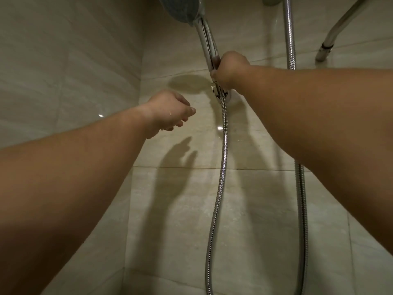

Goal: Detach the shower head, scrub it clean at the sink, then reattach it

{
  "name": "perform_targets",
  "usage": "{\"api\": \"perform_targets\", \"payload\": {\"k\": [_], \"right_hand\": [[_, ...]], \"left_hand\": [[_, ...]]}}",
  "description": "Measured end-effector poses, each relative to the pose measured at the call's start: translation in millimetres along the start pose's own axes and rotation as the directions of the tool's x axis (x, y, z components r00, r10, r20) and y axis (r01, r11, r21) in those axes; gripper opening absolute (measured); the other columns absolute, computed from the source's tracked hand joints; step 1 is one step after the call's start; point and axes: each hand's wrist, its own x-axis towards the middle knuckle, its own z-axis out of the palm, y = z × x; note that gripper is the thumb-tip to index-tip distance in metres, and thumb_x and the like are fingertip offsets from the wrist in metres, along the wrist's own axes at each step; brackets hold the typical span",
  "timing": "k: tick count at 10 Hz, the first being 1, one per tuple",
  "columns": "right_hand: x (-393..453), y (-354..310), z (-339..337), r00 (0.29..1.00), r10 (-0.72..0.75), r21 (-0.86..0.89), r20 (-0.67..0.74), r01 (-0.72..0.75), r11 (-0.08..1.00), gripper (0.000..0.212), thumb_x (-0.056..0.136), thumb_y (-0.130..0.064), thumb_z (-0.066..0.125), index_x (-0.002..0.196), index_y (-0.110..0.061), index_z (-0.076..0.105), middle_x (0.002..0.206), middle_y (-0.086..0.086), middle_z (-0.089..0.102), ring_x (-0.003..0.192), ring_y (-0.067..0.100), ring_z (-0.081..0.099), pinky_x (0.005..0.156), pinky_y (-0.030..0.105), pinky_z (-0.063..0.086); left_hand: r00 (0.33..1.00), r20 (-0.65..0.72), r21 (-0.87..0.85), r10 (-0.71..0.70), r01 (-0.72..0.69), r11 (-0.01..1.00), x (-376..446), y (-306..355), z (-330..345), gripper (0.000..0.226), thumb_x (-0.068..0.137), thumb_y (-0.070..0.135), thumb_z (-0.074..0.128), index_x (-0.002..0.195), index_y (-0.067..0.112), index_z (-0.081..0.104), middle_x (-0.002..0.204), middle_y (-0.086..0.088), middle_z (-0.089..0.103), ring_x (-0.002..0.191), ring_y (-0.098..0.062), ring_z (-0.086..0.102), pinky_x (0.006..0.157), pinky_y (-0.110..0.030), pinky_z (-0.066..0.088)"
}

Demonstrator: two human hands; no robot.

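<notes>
The right hand [230, 69] grasps the lower handle of the chrome shower head [187, 13], just above its wall holder [219, 93]. The left hand [170, 112] hangs loosely curled, holding nothing, left of the holder.

Two bare forearms, left hand [170, 111] and right hand [230, 69] ringless, sleeveless

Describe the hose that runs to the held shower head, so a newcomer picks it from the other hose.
On the beige tiled wall, find the chrome shower head handle gripped by the right hand. The ribbed metal hose hangs from the base of that handle, left of the second metal hose, which runs up past the arm.
</notes>
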Motion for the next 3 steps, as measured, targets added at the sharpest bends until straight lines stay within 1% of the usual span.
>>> {"api": "perform_targets", "payload": {"k": [1,2,3], "right_hand": [[-5,-4,-3,1.000,0.002,-0.002,0.013,-0.002,1.000,0.034,0.096,-0.031,0.057,0.126,-0.013,0.061,0.125,0.007,0.063,0.115,0.025,0.058,0.098,0.034,0.048],[-13,-5,0,0.998,0.057,0.001,-0.018,-0.057,0.998,0.037,0.092,-0.025,0.060,0.127,-0.013,0.058,0.126,0.007,0.061,0.113,0.026,0.059,0.090,0.032,0.051],[-30,-5,7,0.989,0.125,-0.009,-0.077,-0.126,0.992,0.048,0.087,-0.017,0.058,0.133,-0.009,0.046,0.133,0.014,0.052,0.115,0.031,0.056,0.087,0.033,0.049]], "left_hand": [[1.000,-0.009,-0.003,-0.011,0.011,1.000,-8,-2,-5,0.019,0.097,0.028,0.068,0.110,0.015,0.070,0.106,-0.010,0.073,0.088,-0.022,0.066,0.074,-0.036,0.052],[0.999,-0.029,0.024,-0.032,0.032,0.999,-24,-6,-8,0.021,0.097,0.027,0.067,0.113,0.014,0.070,0.109,-0.011,0.073,0.088,-0.021,0.065,0.075,-0.035,0.051],[0.997,-0.063,0.102,-0.051,0.057,0.993,-44,-22,-1,0.029,0.096,0.029,0.069,0.121,0.014,0.069,0.111,-0.011,0.072,0.094,-0.022,0.066,0.080,-0.035,0.052]]}}
